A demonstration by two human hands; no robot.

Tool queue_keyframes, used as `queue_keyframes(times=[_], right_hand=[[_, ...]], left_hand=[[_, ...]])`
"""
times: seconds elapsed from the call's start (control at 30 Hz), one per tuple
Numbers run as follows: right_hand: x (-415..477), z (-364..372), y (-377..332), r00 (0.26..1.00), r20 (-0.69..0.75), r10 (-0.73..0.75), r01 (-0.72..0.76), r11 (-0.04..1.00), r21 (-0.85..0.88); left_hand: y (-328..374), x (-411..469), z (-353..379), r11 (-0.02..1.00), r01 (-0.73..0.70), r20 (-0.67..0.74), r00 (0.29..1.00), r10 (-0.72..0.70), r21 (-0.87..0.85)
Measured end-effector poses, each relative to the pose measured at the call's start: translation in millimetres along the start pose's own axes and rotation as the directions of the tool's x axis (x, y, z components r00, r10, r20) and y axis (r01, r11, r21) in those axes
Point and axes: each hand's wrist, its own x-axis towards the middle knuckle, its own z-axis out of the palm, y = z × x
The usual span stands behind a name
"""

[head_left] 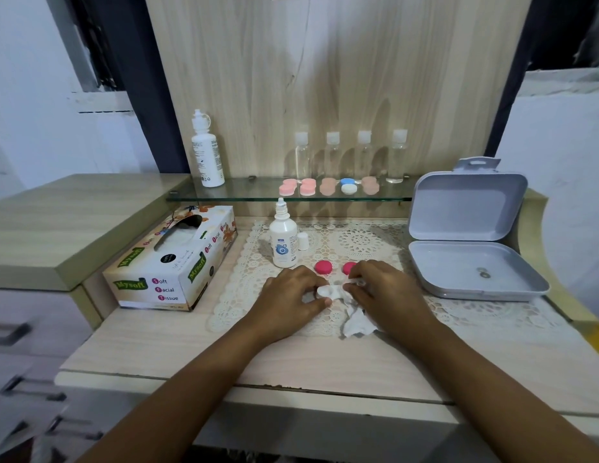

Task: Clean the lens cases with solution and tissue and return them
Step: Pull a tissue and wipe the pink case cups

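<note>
- Left hand (291,292) pinches the white lens case (331,291) on the desk (224,355); right hand (381,289) grips the tissue (358,324) against it.
- Pink caps (323,267) lie off, just behind: wiping looks underway; recapping and return remain.

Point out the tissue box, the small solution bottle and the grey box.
tissue box (147,289): head view, front face.
small solution bottle (284,248): head view, label.
grey box (467,205): head view, open lid.
</note>
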Motion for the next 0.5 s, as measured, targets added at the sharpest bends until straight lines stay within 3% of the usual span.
queue_keyframes(times=[0.23, 0.5], right_hand=[[-6.5, 0.8, 2.7, 0.981, 0.192, -0.038, 0.043, 0.999, -0.02], [-3.7, 4.2, 5.8, 0.984, 0.17, -0.05, 0.044, 0.998, 0.037]], left_hand=[[-0.3, -0.1, 0.4, 1.0, 0.004, 0.001, 1.0, -0.004, 0.001], [-1.0, 0.5, 0.2, 1.0, 0.002, 0.0, 1.0, -0.002, 0.002]])
